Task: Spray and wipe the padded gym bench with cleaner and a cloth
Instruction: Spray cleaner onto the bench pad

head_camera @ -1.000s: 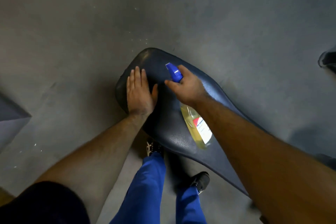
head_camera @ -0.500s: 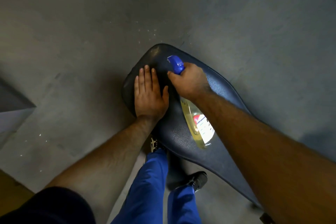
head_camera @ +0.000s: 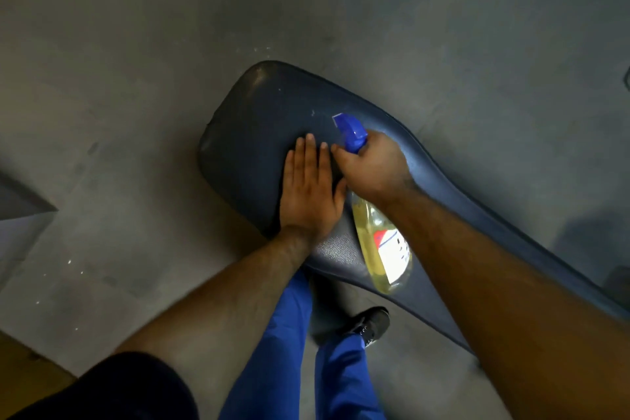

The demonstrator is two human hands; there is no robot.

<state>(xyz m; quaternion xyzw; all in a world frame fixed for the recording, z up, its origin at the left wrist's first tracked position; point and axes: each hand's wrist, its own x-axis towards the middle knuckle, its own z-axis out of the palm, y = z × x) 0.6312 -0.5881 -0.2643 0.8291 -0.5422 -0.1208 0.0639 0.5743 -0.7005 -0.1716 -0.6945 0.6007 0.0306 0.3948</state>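
The padded gym bench (head_camera: 252, 119) is dark blue vinyl and runs from its rounded end at centre toward the lower right. My left hand (head_camera: 308, 191) lies flat on the pad with fingers straight and together. No cloth shows under or around it. My right hand (head_camera: 371, 167) is closed around the neck of a spray bottle (head_camera: 381, 249), which holds yellow liquid and carries a white and red label. Its blue nozzle (head_camera: 351, 128) points up-left over the pad, just beyond my left fingertips. A few pale specks sit on the pad ahead of the nozzle.
Grey concrete floor (head_camera: 136, 61) surrounds the bench. My legs in blue trousers (head_camera: 293, 351) and a black shoe (head_camera: 370, 324) stand at the bench's near side. A grey slab-like shape (head_camera: 20, 211) juts in at the left edge.
My left hand has slid along the pad away from its rounded end and now lies closer to my right hand. The bottle has moved the same way, still gripped.
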